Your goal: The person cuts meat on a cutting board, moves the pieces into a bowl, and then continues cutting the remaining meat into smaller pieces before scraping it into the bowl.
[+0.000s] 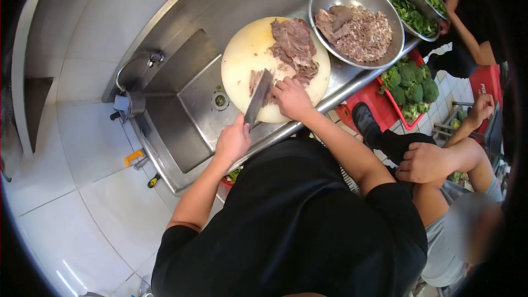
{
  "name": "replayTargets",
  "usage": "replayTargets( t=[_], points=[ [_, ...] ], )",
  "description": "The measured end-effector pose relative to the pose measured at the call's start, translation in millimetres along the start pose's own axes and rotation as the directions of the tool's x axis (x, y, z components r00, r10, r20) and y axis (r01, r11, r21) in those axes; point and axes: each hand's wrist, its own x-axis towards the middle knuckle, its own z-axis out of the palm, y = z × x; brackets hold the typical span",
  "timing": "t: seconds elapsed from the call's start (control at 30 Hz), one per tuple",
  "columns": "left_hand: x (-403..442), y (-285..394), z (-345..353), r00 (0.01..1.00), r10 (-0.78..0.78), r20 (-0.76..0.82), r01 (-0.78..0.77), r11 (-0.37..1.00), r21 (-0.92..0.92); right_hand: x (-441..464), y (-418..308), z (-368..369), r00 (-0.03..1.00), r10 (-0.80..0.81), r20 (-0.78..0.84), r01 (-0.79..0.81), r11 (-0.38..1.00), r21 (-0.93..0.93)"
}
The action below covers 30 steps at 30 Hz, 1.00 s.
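Note:
A round, pale cutting board [242,49] lies across the steel sink's right part. My left hand [232,142] is closed round the handle of a cleaver [259,96], its broad blade tilted over the board. Beside the blade, my right hand [291,98] rests with bent fingers on the cooked meat [294,47]; what its fingertips press is partly hidden. Thin cut slices [255,81] lie left of the blade. The larger dark meat pieces spread over the board's upper right.
A steel bowl [400,33] of chopped meat stands right of the board. Beyond it are bowls of leafy greens [404,8]. A red crate [407,126] holds broccoli [410,82]. A seated person [429,162] is at the right, another person's arm [465,27] above. The faucet [132,66] is left.

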Motion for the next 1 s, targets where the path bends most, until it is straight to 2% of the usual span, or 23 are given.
replayTargets(
  t=[0.07, 0.17, 0.27, 0.37, 0.47, 0.57, 0.67, 0.7, 0.8, 0.9, 1.0],
  points=[
    [7.4, -9.7, 4.4, 0.998, -0.016, -0.056, 0.013, 0.998, -0.054, 5.3, 9.5, 12.1, 1.0, -0.031, 0.005, 0.031, 0.999, -0.017],
    [9.8, -9.4, -2.9, 0.994, -0.009, -0.112, -0.001, 0.996, -0.092, 11.7, 18.3, 15.6, 0.997, -0.002, -0.072, -0.001, 0.999, -0.043],
    [11.8, -20.1, -3.8, 0.984, -0.019, -0.176, 0.004, 0.997, -0.081, 13.9, 16.9, -9.4, 0.99, 0.027, -0.14, -0.03, 0.999, -0.014],
    [16.2, -25.3, -15.1, 0.97, -0.071, -0.233, 0.065, 0.997, -0.036, 20.1, 16.1, -25.9, 0.994, 0.102, 0.028, -0.101, 0.994, -0.047],
    [28.3, -36.8, -14.3, 0.966, -0.102, -0.237, 0.118, 0.992, 0.053, 29.3, 16.5, -14.7, 0.984, 0.104, 0.146, -0.096, 0.993, -0.063],
    [40.8, -38.7, -0.5, 0.976, -0.115, -0.184, 0.139, 0.983, 0.122, 31.6, 17.8, -4.4, 0.995, 0.06, 0.085, -0.051, 0.993, -0.107],
    [40.8, -31.3, 9.9, 0.986, -0.093, -0.138, 0.115, 0.98, 0.16, 19.9, 27.8, -1.9, 0.985, 0.087, -0.149, -0.11, 0.982, -0.153],
    [38.9, -29.7, 8.4, 0.987, -0.088, -0.135, 0.107, 0.983, 0.146, 23.9, 24.8, -15.0, 0.963, 0.266, 0.053, -0.248, 0.943, -0.223],
    [32.4, -24.8, -2.2, 0.989, -0.083, -0.126, 0.096, 0.99, 0.099, 29.0, 27.2, -13.2, 0.957, 0.279, -0.074, -0.289, 0.934, -0.208],
    [27.3, -25.2, -5.6, 0.986, -0.069, -0.151, 0.062, 0.997, -0.053, 43.2, 22.1, -2.6, 0.951, 0.209, -0.23, -0.238, 0.965, -0.11],
    [20.1, -16.3, -10.1, 0.983, -0.055, -0.173, 0.024, 0.984, -0.176, 57.5, 28.1, 6.6, 0.962, 0.273, -0.018, -0.272, 0.946, -0.176]
  ],
)
